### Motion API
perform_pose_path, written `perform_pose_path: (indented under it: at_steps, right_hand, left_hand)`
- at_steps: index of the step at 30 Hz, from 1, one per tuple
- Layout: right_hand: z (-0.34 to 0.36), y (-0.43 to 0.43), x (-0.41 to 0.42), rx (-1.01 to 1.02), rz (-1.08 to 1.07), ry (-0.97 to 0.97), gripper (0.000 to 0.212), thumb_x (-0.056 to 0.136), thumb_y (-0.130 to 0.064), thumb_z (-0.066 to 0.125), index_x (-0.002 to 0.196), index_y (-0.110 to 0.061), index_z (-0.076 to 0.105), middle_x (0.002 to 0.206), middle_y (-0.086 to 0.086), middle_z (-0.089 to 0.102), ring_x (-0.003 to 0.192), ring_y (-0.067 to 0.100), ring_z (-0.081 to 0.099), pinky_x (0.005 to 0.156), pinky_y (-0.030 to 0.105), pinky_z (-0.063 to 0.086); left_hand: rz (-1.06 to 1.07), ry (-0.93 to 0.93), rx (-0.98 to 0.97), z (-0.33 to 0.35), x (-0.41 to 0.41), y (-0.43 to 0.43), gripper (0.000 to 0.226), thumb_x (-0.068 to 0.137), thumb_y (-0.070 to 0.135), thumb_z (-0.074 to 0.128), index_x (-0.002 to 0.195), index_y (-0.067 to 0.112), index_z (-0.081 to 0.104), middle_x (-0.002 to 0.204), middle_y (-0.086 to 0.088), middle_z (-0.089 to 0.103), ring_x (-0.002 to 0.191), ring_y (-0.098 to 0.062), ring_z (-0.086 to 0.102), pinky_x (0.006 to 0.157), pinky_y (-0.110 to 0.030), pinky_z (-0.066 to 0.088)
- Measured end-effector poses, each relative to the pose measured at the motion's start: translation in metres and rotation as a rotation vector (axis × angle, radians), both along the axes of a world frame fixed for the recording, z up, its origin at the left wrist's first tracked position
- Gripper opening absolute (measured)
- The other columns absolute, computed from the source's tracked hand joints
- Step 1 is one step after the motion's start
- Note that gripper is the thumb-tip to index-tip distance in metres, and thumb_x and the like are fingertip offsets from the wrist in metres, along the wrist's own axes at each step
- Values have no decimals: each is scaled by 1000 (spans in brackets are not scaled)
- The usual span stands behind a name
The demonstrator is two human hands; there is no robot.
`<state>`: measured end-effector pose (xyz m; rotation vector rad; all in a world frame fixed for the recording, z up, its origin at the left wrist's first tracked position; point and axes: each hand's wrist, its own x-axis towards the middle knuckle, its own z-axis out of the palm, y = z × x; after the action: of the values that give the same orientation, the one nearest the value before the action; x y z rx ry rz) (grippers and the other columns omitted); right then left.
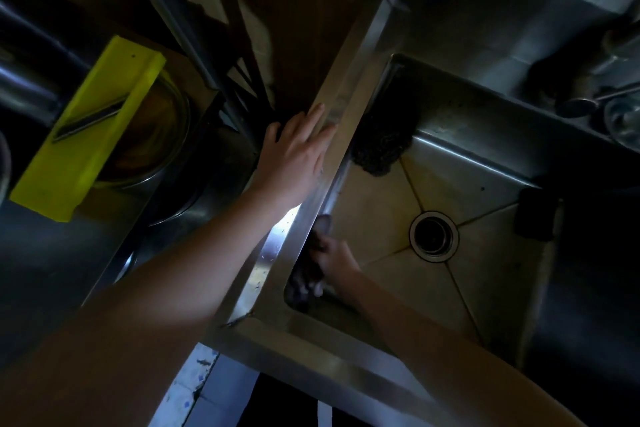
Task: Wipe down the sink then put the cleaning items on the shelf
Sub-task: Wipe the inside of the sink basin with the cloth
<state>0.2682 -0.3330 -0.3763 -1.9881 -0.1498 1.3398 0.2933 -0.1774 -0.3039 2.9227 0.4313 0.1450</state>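
Wiping the left inner wall of the dim steel sink with a dark cloth bunched in the right hand, left hand flat and straight-fingered on the rim — best pressed firmly, in overlapping strokes, down toward the drain.

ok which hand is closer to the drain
Right. The right hand is down in the basin near the drain, gripping a cloth; the left hand rests flat up on the sink rim.

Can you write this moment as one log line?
step: wiping sink | left hand: flat on its rim | right hand: grips cloth inside
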Motion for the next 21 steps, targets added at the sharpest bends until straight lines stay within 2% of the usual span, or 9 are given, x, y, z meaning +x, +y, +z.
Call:
perform_pose_path:
  at_steps: [2,4,6,11,14,16,18,19,21]
  right_hand:
    - [-1,-3,-9,-26,185,-29,22,93,-3,47,104,9,62,93,27,65,86,34,64,69,26,49]
    - [-7,-2,-11,-65,291,-20,28,93,-4,45,116,2,60,114,26,62,108,36,58,83,30,44]
    - [-16,0,-13,-91,388,-6,33,93,-5,45,124,-3,56,124,22,57,117,33,53,91,29,42]
    - [-33,-3,-25,-199,611,4,34,92,-6,49,125,-1,54,126,22,56,118,35,53,80,25,32]
    - [-33,-2,-15,-233,688,28,32,92,-9,52,123,-1,56,117,19,58,109,27,56,76,16,37]
    - [-37,-8,-10,-243,725,37,35,91,-9,53,125,-3,56,122,16,56,113,23,54,84,15,40]
    - [-36,-15,-8,-276,783,35,39,90,-8,54,129,-7,54,133,14,52,122,24,50,92,23,38]
    - [-43,-24,-7,-274,786,33,40,90,-8,54,130,-8,54,129,12,54,119,22,51,90,22,39]
    - [-33,-35,-2,-282,761,39,37,90,-6,52,127,-6,55,103,3,57,98,11,56,74,9,38]
  left_hand:
    - [1,4,5,1,-1,-1,40,91,15,46,130,18,51,148,-9,37,127,-29,42,92,-44,34]
    - [-4,2,4,1,-1,-1,40,90,14,47,130,17,51,148,-10,37,127,-29,42,92,-45,35]
    - [-3,-7,0,0,-1,0,40,90,13,49,129,17,52,147,-10,38,127,-29,43,91,-45,35]
    - [-2,-35,-15,-2,-1,0,40,89,11,50,128,17,54,145,-11,41,125,-30,45,90,-46,36]
    - [-9,-36,-12,-3,-1,1,41,89,12,49,129,17,53,146,-11,40,125,-30,44,90,-46,36]
    - [-12,-26,-2,-2,-1,1,41,89,13,49,130,17,52,146,-11,40,125,-31,44,90,-46,36]
    - [-10,-10,31,-1,-1,1,41,90,14,48,130,18,51,146,-11,40,126,-31,43,91,-46,35]
    - [-8,1,49,0,-1,1,41,90,15,48,130,18,51,146,-11,39,127,-31,42,92,-47,34]
    - [-7,26,90,1,-1,-1,42,89,15,51,130,18,50,147,-10,39,129,-31,41,95,-48,34]
